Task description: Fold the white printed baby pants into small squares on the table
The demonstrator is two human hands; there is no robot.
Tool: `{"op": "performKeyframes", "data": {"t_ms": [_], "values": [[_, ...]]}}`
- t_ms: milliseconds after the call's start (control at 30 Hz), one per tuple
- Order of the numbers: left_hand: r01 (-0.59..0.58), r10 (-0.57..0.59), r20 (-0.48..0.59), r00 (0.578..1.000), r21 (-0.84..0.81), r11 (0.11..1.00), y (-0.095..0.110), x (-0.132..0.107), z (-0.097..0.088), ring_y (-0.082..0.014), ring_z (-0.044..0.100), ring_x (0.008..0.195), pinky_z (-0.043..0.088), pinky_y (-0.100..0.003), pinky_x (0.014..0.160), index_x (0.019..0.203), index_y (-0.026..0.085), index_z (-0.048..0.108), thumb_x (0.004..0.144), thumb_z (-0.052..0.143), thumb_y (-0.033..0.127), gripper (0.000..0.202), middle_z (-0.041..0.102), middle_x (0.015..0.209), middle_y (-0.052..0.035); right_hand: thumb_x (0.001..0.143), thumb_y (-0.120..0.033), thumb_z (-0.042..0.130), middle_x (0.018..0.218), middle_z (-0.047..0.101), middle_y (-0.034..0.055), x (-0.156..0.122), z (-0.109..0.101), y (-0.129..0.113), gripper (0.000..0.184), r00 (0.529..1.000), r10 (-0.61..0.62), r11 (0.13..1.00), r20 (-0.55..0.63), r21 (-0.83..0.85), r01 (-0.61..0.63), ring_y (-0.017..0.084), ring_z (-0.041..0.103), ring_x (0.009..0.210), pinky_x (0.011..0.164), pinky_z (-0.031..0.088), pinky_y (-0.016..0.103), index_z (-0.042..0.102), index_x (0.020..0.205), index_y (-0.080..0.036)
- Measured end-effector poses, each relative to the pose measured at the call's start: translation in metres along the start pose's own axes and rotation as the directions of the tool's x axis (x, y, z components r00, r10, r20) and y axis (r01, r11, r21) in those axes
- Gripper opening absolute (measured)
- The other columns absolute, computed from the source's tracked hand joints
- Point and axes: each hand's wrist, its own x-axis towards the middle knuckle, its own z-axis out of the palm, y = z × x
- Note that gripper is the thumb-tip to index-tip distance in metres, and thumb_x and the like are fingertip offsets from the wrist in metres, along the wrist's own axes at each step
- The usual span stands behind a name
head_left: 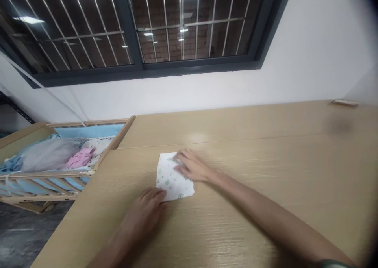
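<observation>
A small white cloth (173,179) with a scattered green and pale print lies on the wooden tabletop, roughly square and looking folded. My left hand (147,205) is at its near left corner, fingers together on top and the thumb close by, closed on that corner. Across the far right part of the cloth rests my right hand (191,166), its thumb apart from the fingers and the fingertips slightly blurred. It looks open against the fabric, and its palm hides part of the right edge.
The wide wooden tabletop (265,181) reaches back to the white wall. At the left stands a wooden crib (118,132) with blue lining, holding a pink cloth (81,158) and a translucent bag (51,154). A small flat object (344,102) lies at the back right.
</observation>
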Motion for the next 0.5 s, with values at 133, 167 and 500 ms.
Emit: {"op": "performKeyframes", "data": {"t_ms": [133,167,500], "values": [[-0.023,0.021,-0.031,0.999,-0.074,0.997,-0.021,0.001,0.000,-0.0250,0.065,0.116,0.052,-0.042,0.101,0.116,0.021,0.067,0.102,0.039,0.025,0.032,0.070,0.126,-0.0097,0.092,-0.056,0.061,0.124,0.063,0.0133,-0.040,-0.012,-0.029,0.056,0.983,-0.073,0.997,0.166,0.037,0.068,0.031,0.059,0.111,0.103,0.041,0.051,0.060,0.134,-0.020],[0.002,-0.005,-0.029,1.000,-0.109,0.994,-0.022,0.003,-0.001,-0.0244,0.066,0.113,0.052,-0.042,0.100,0.114,0.021,0.067,0.103,0.036,0.026,0.033,0.071,0.123,-0.0097,0.089,-0.054,0.064,0.127,0.062,0.0142,-0.047,-0.012,-0.032,0.059,0.981,-0.073,0.997,0.178,0.035,0.068,0.032,0.058,0.113,0.103,0.041,0.051,0.059,0.136,-0.020],[0.183,-0.137,0.123,0.983,-0.551,0.815,-0.056,0.065,-0.043,-0.0212,0.064,0.085,0.050,-0.032,0.075,0.111,0.021,0.061,0.092,0.055,0.051,0.036,0.070,0.096,-0.0041,0.099,-0.031,0.048,0.101,0.073,0.0070,-0.016,0.001,-0.008,0.029,0.968,0.251,0.933,0.031,0.260,-0.250,0.025,0.067,0.089,0.079,0.050,0.035,0.061,0.123,-0.023]]}}
